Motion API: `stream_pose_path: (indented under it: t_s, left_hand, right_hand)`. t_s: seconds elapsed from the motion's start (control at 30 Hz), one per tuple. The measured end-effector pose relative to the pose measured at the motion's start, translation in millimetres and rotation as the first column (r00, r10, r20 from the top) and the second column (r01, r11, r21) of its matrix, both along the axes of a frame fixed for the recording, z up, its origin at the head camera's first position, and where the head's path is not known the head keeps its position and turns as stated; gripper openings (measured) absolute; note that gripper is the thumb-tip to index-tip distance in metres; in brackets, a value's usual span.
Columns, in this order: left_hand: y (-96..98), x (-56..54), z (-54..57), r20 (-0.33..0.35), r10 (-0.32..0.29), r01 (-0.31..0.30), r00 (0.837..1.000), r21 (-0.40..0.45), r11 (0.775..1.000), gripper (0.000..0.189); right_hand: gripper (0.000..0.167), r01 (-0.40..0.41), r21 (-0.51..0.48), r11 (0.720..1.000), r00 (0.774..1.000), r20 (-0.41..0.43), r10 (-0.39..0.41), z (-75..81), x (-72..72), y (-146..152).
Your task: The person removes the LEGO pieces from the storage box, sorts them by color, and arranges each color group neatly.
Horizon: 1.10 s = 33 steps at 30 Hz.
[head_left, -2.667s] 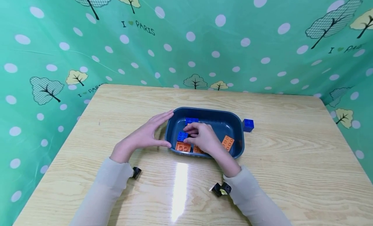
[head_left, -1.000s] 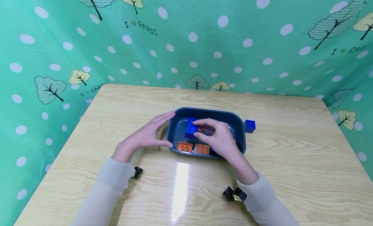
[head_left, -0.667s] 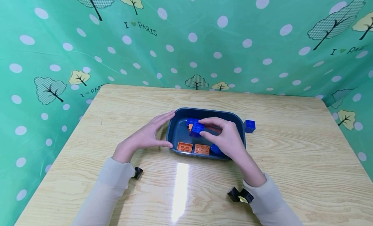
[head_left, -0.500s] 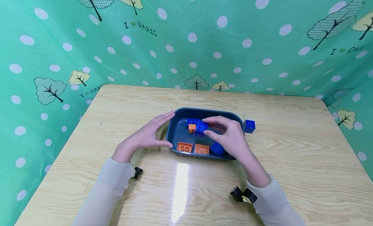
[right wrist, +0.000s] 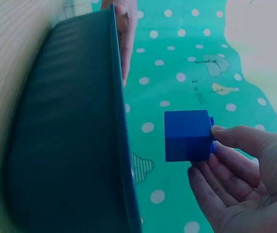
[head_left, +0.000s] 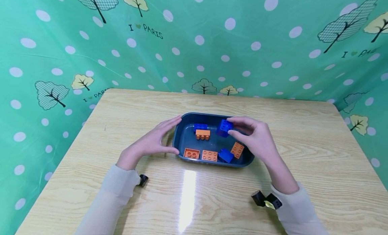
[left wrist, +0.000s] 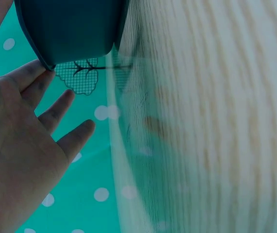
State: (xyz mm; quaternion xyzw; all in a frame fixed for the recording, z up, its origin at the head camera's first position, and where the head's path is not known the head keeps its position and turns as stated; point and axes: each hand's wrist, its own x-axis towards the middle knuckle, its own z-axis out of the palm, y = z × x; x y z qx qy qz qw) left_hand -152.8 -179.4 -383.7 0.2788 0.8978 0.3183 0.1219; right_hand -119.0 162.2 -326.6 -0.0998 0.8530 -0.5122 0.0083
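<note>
In the head view, my right hand [head_left: 257,137] pinches a blue toy brick [head_left: 224,128] between thumb and fingertips, over the back right part of a dark blue tray [head_left: 212,118]. The right wrist view shows this brick [right wrist: 187,136] above the tray's rim, its studs facing the palm. My left hand [head_left: 151,139] touches the tray's left end, thumb and fingers spread around the corners. Inside the tray lie an orange brick [head_left: 202,134] on its side, a blue brick [head_left: 200,127] behind it, and along the front two orange bricks and a tilted blue brick [head_left: 225,155].
Another orange brick [head_left: 237,150] lies at the tray's right end. Outside, a blue brick [head_left: 259,131] stands on the wooden table [head_left: 303,154] just right of the tray. A green dotted cloth [head_left: 212,60] hangs behind the table.
My right hand has taken the blue brick from the tray's left side and carried it up and to the right, uncovering the orange bricks. My left hand has stayed at the tray's end.
</note>
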Motion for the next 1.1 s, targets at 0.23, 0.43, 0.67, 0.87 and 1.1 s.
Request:
stream_pose_path:
  t_s: [0.23,0.43,0.67,0.87,1.1]
  left_hand:
    - [0.8,0.4,0.2,0.002,0.006,-0.006,1.0,0.005,1.0,0.11]
    - [0.6,0.4,0.0,0.001,0.007,-0.007,1.0,0.007,1.0,0.11]
    - [0.5,0.8,-1.3,0.004,0.019,-0.019,1.0,0.007,1.0,0.11]
    - [0.5,0.7,-2.4,0.007,0.023,-0.023,1.0,0.01,1.0,0.11]
    - [0.5,1.0,-2.2,0.002,0.021,-0.021,1.0,0.005,1.0,0.11]
  right_hand:
    - [0.033,0.011,-0.009,1.0,0.999,-0.034,-0.012,3.7,-1.2,18.0]
    - [0.033,0.03,-0.028,0.999,0.997,-0.071,-0.032,3.6,-2.7,32.2]
    - [0.031,0.062,-0.004,0.998,0.989,-0.131,-0.062,3.6,-1.7,45.6]
    - [0.033,0.075,-0.042,0.996,0.984,-0.161,-0.081,1.8,-1.2,57.8]
    - [0.034,0.126,-0.037,0.991,0.973,-0.189,-0.13,-2.7,-1.7,72.4]
